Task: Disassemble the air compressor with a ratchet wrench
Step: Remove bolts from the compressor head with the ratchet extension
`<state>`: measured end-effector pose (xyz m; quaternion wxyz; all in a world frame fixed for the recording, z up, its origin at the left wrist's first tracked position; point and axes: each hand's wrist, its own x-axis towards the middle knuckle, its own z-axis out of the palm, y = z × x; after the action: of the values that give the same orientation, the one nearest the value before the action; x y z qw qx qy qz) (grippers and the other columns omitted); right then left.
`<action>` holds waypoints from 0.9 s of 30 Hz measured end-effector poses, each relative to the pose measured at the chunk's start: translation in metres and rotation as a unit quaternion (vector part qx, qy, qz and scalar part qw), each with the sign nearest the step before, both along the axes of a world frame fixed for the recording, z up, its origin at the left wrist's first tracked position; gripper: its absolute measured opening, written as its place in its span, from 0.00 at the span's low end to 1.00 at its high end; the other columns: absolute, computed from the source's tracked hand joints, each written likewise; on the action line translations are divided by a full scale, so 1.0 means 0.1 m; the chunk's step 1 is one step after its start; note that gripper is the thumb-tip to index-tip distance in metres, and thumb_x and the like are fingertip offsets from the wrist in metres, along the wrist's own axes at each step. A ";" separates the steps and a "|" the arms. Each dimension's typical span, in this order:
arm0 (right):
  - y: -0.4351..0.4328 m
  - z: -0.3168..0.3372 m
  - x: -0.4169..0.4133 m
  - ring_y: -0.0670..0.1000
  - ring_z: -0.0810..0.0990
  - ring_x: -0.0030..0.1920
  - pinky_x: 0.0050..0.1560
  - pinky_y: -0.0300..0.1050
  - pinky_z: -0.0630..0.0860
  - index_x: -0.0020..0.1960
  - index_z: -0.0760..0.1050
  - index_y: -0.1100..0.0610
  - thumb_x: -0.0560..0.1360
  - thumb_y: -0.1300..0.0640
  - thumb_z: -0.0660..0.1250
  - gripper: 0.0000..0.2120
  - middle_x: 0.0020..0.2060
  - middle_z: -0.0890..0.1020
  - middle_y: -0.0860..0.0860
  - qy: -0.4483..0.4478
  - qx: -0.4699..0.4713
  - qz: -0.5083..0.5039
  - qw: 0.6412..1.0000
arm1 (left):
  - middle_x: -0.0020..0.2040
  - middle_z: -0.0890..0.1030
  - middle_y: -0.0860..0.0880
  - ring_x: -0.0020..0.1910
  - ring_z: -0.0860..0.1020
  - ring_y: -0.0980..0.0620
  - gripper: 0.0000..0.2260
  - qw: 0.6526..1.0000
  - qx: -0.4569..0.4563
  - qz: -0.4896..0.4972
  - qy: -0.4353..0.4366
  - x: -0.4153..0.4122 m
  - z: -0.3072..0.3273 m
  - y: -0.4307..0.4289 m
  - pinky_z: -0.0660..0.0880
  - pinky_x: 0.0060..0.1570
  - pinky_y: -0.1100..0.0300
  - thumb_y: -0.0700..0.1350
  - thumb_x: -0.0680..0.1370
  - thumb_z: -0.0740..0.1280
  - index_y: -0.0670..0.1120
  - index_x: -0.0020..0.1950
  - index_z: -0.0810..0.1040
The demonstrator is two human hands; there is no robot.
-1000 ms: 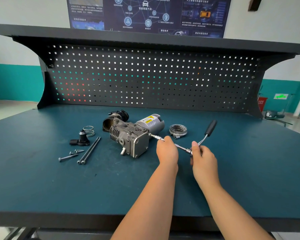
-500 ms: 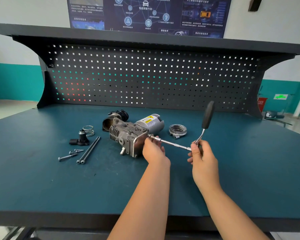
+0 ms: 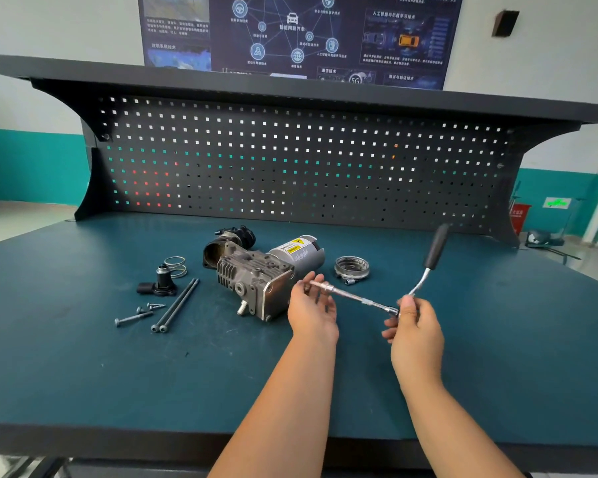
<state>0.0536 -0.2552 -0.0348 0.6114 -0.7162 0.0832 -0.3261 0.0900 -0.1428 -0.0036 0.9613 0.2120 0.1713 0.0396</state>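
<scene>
The grey air compressor [image 3: 263, 270] lies on the teal bench top, its silver motor can pointing back right. A ratchet wrench [image 3: 359, 300] with a long extension bar reaches toward the compressor's end plate; its black handle [image 3: 435, 248] sticks up to the right. My left hand [image 3: 311, 310] pinches the bar's tip just right of the end plate. My right hand [image 3: 413, 326] grips the ratchet head where bar and handle meet.
Left of the compressor lie two long bolts [image 3: 176, 305], some short screws [image 3: 135, 317], a black fitting [image 3: 159, 282] and a wire spring [image 3: 176, 265]. A metal ring [image 3: 351, 267] with a small socket sits to the right. A pegboard [image 3: 290, 160] backs the bench [image 3: 118, 374].
My left hand slid along the bar toward the compressor and now holds its tip. The handle swung up from low right and has tilted back to the right.
</scene>
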 end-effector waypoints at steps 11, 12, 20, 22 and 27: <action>-0.14 0.00 0.02 0.52 0.73 0.27 0.31 0.46 0.69 0.39 0.66 0.51 0.82 0.51 0.51 0.14 0.31 0.76 0.54 0.009 0.103 -0.039 0.994 | 0.31 0.79 0.54 0.27 0.73 0.59 0.11 0.889 0.431 -0.071 -0.138 -0.43 0.03 0.60 0.66 0.28 0.68 0.41 0.80 0.59 0.49 0.45 0.80; -0.13 -0.01 0.03 0.51 0.73 0.26 0.30 0.45 0.69 0.39 0.66 0.50 0.82 0.51 0.51 0.14 0.31 0.76 0.54 0.011 0.100 -0.033 0.994 | 0.33 0.81 0.54 0.29 0.74 0.59 0.10 0.862 0.479 -0.049 -0.161 -0.50 0.03 0.79 0.68 0.29 0.67 0.40 0.80 0.60 0.49 0.46 0.80; -0.04 0.01 0.00 0.52 0.73 0.26 0.32 0.46 0.69 0.39 0.69 0.52 0.82 0.51 0.52 0.14 0.31 0.77 0.54 0.037 0.061 0.019 0.997 | 0.41 0.82 0.49 0.40 0.78 0.53 0.04 0.607 0.771 0.193 0.003 -0.39 -0.06 2.31 0.70 0.41 0.59 0.42 0.75 0.70 0.49 0.41 0.76; -0.03 0.00 -0.01 0.52 0.73 0.26 0.34 0.47 0.70 0.40 0.69 0.54 0.81 0.51 0.52 0.15 0.30 0.77 0.54 0.045 0.045 0.032 0.997 | 0.41 0.82 0.46 0.39 0.76 0.50 0.04 0.560 0.807 0.173 0.072 -0.29 -0.14 2.60 0.68 0.40 0.59 0.43 0.74 0.70 0.48 0.40 0.78; -0.01 0.02 -0.01 0.52 0.73 0.26 0.35 0.47 0.70 0.41 0.71 0.57 0.81 0.51 0.53 0.15 0.29 0.77 0.54 0.056 0.019 0.045 0.997 | 0.44 0.83 0.44 0.41 0.74 0.48 0.04 0.515 0.839 0.123 0.126 -0.06 -0.17 2.93 0.67 0.41 0.59 0.45 0.74 0.71 0.44 0.44 0.82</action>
<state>0.0524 -0.2559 -0.0332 0.6334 -0.7245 0.0909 -0.2562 0.0844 0.1504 -0.0207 0.2907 0.8998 0.2017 0.2554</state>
